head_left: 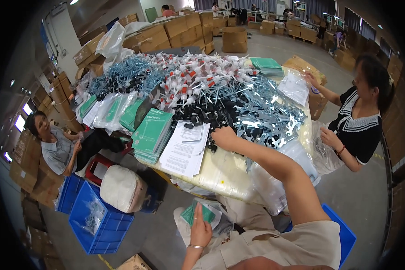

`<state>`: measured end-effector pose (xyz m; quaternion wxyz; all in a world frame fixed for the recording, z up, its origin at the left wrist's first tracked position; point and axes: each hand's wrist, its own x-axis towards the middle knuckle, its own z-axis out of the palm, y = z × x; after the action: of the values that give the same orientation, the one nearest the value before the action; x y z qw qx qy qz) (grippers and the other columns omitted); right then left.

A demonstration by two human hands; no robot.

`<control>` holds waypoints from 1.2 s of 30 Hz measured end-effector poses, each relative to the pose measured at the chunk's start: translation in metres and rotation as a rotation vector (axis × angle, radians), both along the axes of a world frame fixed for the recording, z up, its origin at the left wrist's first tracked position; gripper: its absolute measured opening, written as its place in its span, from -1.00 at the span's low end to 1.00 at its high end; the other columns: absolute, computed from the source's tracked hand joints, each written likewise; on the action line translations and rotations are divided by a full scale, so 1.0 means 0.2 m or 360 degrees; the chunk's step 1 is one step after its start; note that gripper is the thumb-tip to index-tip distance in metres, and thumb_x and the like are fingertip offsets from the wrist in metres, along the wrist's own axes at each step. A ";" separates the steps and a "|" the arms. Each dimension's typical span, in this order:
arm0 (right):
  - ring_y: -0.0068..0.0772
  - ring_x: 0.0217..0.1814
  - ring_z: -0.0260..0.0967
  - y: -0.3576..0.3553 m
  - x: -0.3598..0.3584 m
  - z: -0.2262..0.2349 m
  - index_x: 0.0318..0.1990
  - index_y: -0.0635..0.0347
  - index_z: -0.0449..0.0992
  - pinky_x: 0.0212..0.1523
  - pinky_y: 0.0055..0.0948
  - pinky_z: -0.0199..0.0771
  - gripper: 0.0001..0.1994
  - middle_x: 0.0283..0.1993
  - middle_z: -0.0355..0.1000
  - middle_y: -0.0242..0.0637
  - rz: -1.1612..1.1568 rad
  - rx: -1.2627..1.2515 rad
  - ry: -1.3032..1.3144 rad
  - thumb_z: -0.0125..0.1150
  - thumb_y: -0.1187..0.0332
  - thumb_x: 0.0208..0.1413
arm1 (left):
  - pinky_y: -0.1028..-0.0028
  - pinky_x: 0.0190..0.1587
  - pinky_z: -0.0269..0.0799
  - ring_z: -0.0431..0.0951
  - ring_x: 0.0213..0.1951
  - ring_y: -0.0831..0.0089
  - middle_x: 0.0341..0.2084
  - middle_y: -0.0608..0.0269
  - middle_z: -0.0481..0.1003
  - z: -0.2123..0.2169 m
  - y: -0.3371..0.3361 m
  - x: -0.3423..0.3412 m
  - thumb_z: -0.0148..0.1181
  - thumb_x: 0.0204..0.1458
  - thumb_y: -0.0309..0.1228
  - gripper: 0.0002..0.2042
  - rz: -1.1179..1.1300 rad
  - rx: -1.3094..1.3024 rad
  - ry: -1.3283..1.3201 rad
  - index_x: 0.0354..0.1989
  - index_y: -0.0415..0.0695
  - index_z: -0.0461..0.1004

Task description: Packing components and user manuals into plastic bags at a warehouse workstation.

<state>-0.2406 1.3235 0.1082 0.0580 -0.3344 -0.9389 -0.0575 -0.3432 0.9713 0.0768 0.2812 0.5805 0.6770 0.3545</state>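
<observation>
Right hand (223,136) curls onto the black knobs (202,118) beside the paper stack (184,150) — small, hard, light. Left hand (200,231) pinches a floppy, slippery bag (198,215) in the lap — grip its edge.

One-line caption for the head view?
Right hand reaches into black parts on a crowded packing table; left hand holds a bagged green booklet.

Grey concrete warehouse floor (256,49), stacked brown cardboard boxes (175,29) along the far side, blue plastic crates (101,225) on the floor, bright windows (20,122) at left, dark curtained wall (355,20) at right
</observation>
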 end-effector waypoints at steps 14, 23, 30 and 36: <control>-0.73 -0.61 0.19 -0.45 0.17 0.28 -0.29 0.13 0.41 -0.70 -0.71 0.04 -0.82 -0.48 0.32 -0.51 -0.0066 -0.2742 0.1661 0.12 0.23 0.08 | 0.45 -0.35 0.42 0.51 -0.37 0.23 0.23 -0.02 0.04 0.02 0.08 -0.10 -0.18 -0.13 -0.71 -0.35 0.0069 0.0308 0.0388 0.25 -0.20 -0.08; -0.52 -0.43 0.35 -1.04 0.12 -0.04 -0.18 0.20 0.33 -0.59 -0.60 0.27 -0.83 -0.28 0.41 -0.28 -0.0417 -0.3552 0.1025 0.00 0.32 0.16 | 0.27 0.04 0.29 0.13 0.17 -0.08 0.24 -0.12 -0.04 0.18 0.11 -0.03 -0.14 -0.17 -0.72 -0.33 0.0047 0.0087 0.0112 0.24 -0.27 -0.10; -0.51 -0.28 0.34 -1.06 0.04 -0.24 -0.15 0.12 0.35 -0.36 -0.46 0.39 -0.83 -0.26 0.38 -0.38 -0.0544 -0.3618 0.1491 -0.03 0.28 0.17 | 0.33 -0.08 0.38 0.21 0.13 -0.03 0.24 -0.06 -0.02 0.24 0.10 0.07 -0.14 -0.16 -0.71 -0.33 0.0010 0.0277 0.0207 0.25 -0.19 -0.09; -0.28 -0.06 0.33 -1.03 0.10 -0.59 -0.01 0.10 0.30 -0.08 -0.30 0.39 -0.74 -0.07 0.34 -0.30 -0.0739 -0.3717 0.1521 -0.04 0.29 0.16 | 0.31 -0.01 0.35 0.10 0.19 -0.04 0.25 -0.09 -0.07 0.29 0.08 0.17 -0.14 -0.16 -0.73 -0.32 -0.0196 0.0340 0.0037 0.25 -0.26 -0.13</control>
<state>-0.2198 1.1177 -0.0095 0.0499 -0.3291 -0.2382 0.9124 -0.3092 0.9866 0.1353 0.2312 0.6518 0.6016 0.3998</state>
